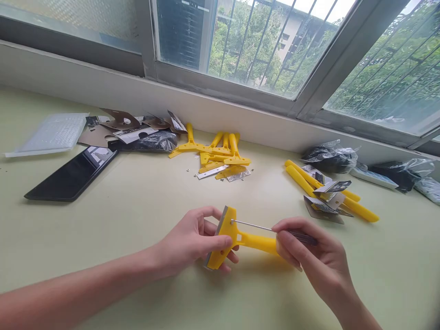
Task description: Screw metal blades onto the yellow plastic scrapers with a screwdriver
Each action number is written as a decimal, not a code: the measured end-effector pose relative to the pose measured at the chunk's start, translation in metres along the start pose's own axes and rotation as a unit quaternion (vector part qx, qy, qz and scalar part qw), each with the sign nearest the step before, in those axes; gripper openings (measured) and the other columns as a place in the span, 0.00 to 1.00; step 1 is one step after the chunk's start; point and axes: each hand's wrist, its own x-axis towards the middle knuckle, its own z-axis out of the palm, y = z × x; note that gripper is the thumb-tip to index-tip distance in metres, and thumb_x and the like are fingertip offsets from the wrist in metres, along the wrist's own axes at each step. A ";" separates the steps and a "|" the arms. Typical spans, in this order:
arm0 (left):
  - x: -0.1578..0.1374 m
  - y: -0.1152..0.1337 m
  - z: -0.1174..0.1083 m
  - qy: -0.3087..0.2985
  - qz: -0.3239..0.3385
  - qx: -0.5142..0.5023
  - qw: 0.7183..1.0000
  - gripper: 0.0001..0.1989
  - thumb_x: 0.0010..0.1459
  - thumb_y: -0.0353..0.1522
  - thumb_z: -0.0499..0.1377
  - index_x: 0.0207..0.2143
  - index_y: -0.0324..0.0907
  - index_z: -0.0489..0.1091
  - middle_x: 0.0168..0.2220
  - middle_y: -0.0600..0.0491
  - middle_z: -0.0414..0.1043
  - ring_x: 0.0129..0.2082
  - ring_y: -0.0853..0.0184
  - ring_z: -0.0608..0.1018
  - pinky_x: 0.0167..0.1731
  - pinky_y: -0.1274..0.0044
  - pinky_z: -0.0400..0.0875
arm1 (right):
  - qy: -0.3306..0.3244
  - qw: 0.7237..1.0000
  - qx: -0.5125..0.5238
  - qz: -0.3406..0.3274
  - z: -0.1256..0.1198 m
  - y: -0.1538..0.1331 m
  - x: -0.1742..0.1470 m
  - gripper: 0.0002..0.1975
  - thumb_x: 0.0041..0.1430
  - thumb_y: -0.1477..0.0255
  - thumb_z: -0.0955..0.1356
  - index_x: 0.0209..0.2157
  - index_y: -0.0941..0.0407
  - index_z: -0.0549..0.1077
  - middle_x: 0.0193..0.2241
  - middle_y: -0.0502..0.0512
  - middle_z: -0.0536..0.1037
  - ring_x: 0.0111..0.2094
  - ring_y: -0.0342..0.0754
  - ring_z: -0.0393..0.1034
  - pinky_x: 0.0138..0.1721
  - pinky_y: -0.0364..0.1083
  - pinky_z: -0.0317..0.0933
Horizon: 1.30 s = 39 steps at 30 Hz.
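My left hand (202, 233) grips the head of a yellow scraper (259, 243), thumb on its face and fingers behind it. A grey blade edge shows along the head's left side. In my right hand (309, 256) is a thin screwdriver (254, 225) with a dark handle, mostly covered by the fingers. Its tip meets a small screw (232, 222) near the upper end of the scraper head. A second hole in the head lies near my left thumb. The scraper's handle points right, its end hidden behind my right hand.
Behind lie several yellow scraper parts (233, 158), blades (213, 172) and small nuts. Yellow handles with card packaging (330, 195) lie at right, near black bags (330, 158). A dark phone-like slab (72, 176), cardboard pieces (98, 135) and bubble wrap (51, 133) are at left. Windows rise behind.
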 end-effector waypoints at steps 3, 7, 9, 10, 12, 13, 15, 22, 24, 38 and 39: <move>0.000 0.000 -0.001 -0.005 0.002 -0.002 1.000 0.19 0.57 0.37 0.70 0.41 0.41 0.62 0.35 0.45 0.81 0.38 0.52 0.85 0.34 0.64 0.82 | 0.008 1.000 -0.015 -0.019 0.001 0.000 -0.001 0.09 0.63 0.63 0.72 0.37 0.53 0.80 0.21 0.50 0.66 0.23 0.43 0.56 0.23 0.43 0.50; 0.000 0.001 -0.001 -0.007 0.004 0.004 1.000 0.20 0.57 0.38 0.69 0.42 0.41 0.63 0.36 0.45 0.81 0.38 0.52 0.85 0.35 0.63 0.82 | 0.023 0.999 -0.037 -0.031 0.002 -0.001 -0.004 0.08 0.62 0.62 0.72 0.35 0.52 0.81 0.22 0.51 0.68 0.23 0.43 0.59 0.25 0.44 0.55; 0.000 0.001 -0.001 -0.007 0.002 0.007 1.000 0.20 0.57 0.39 0.70 0.42 0.41 0.63 0.36 0.45 0.81 0.38 0.52 0.85 0.35 0.63 0.82 | 0.029 0.998 -0.050 -0.033 0.001 0.000 -0.006 0.08 0.61 0.62 0.73 0.34 0.52 0.81 0.22 0.51 0.69 0.23 0.43 0.59 0.25 0.44 0.56; 0.000 0.001 -0.001 -0.007 0.002 0.009 1.000 0.20 0.57 0.39 0.70 0.42 0.41 0.63 0.36 0.45 0.81 0.38 0.51 0.85 0.35 0.63 0.82 | 0.031 0.997 -0.056 -0.032 0.001 0.000 -0.006 0.08 0.60 0.62 0.73 0.34 0.51 0.81 0.22 0.51 0.69 0.22 0.43 0.58 0.24 0.44 0.56; 0.001 0.002 -0.001 -0.007 0.002 0.012 1.000 0.21 0.56 0.39 0.70 0.42 0.41 0.64 0.36 0.45 0.81 0.38 0.51 0.85 0.35 0.63 0.82 | 0.031 0.997 -0.066 -0.029 0.000 0.001 -0.008 0.09 0.60 0.61 0.74 0.33 0.51 0.81 0.21 0.51 0.68 0.21 0.43 0.57 0.23 0.44 0.55; 0.001 0.002 -0.001 -0.006 0.002 0.012 1.000 0.21 0.55 0.39 0.71 0.42 0.41 0.64 0.36 0.45 0.81 0.38 0.51 0.85 0.34 0.63 0.82 | 0.031 0.997 -0.068 -0.026 0.000 0.002 -0.009 0.09 0.59 0.61 0.74 0.33 0.52 0.81 0.21 0.51 0.68 0.21 0.43 0.57 0.22 0.44 0.55; 0.001 0.002 -0.001 -0.005 0.004 0.010 1.000 0.21 0.55 0.39 0.71 0.41 0.41 0.64 0.35 0.45 0.81 0.38 0.51 0.85 0.34 0.63 0.82 | 0.033 0.997 -0.066 -0.020 0.000 0.002 -0.009 0.10 0.59 0.60 0.74 0.33 0.52 0.81 0.19 0.50 0.66 0.21 0.44 0.57 0.22 0.44 0.54; 0.001 -0.001 -0.002 -0.010 0.005 0.014 1.000 0.20 0.57 0.39 0.69 0.42 0.41 0.63 0.35 0.44 0.81 0.38 0.50 0.85 0.35 0.62 0.82 | 0.010 0.999 -0.018 0.036 0.002 -0.003 -0.003 0.13 0.59 0.59 0.74 0.34 0.54 0.81 0.20 0.49 0.63 0.23 0.43 0.54 0.23 0.44 0.49; 0.001 -0.002 -0.003 -0.011 0.008 0.012 1.000 0.19 0.58 0.38 0.69 0.42 0.41 0.63 0.36 0.43 0.82 0.38 0.50 0.85 0.35 0.62 0.82 | 0.005 0.998 -0.003 0.064 0.001 -0.005 -0.001 0.15 0.58 0.57 0.74 0.34 0.55 0.80 0.20 0.49 0.63 0.22 0.41 0.52 0.23 0.43 0.45; 0.000 -0.002 -0.002 -0.010 0.002 0.016 1.000 0.20 0.58 0.39 0.69 0.43 0.41 0.63 0.37 0.43 0.82 0.38 0.51 0.85 0.35 0.62 0.82 | -0.026 0.978 0.068 0.194 -0.001 -0.018 0.013 0.21 0.55 0.53 0.76 0.38 0.57 0.82 0.15 0.45 0.62 0.16 0.34 0.42 0.19 0.41 0.32; 0.001 -0.002 -0.002 -0.011 0.003 0.016 1.000 0.20 0.58 0.39 0.69 0.43 0.41 0.63 0.37 0.43 0.82 0.38 0.51 0.85 0.35 0.62 0.82 | -0.029 0.977 0.075 0.199 -0.001 -0.018 0.014 0.21 0.55 0.53 0.76 0.39 0.57 0.83 0.15 0.45 0.62 0.16 0.34 0.42 0.19 0.41 0.33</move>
